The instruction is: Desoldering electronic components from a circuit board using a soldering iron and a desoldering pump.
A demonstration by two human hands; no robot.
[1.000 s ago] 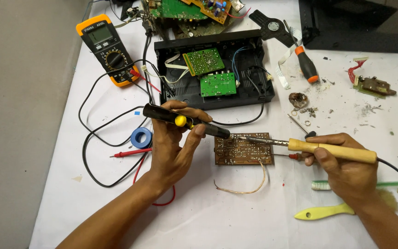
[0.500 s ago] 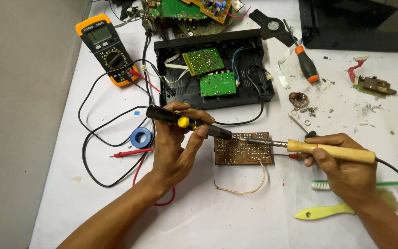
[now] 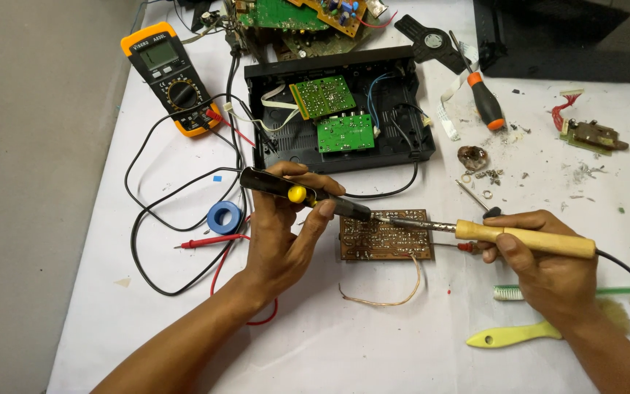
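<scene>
A white-covered desk (image 3: 373, 343) fills the view, with a grey floor running along its far-left edge. The left hand (image 3: 286, 233) is clenched around a black desoldering pump (image 3: 304, 195) with a yellow button, thumb and fingers wrapped about its barrel, the nozzle pointing toward the right hand. The right hand (image 3: 545, 259) grasps the wooden handle of a soldering iron (image 3: 504, 235), whose metal tip reaches toward the left hand. Both tips meet at the upper edge of a brown circuit board (image 3: 386, 239), which lies flat on the desk between the two hands; a thin bare wire loops out from under its near edge.

Beyond the hands sits an open black case (image 3: 340, 117) holding two green boards. Farther off, past the left hand, a yellow-and-black multimeter (image 3: 169, 76) lies with its black and red leads trailing around a blue roll of tape (image 3: 224, 217) just outside that hand. Beyond the right hand rests a screwdriver (image 3: 484, 106) with an orange-and-black handle. Nearer the person than the right hand lie a green toothbrush (image 3: 519, 292) and a yellow plastic tool (image 3: 512, 335).
</scene>
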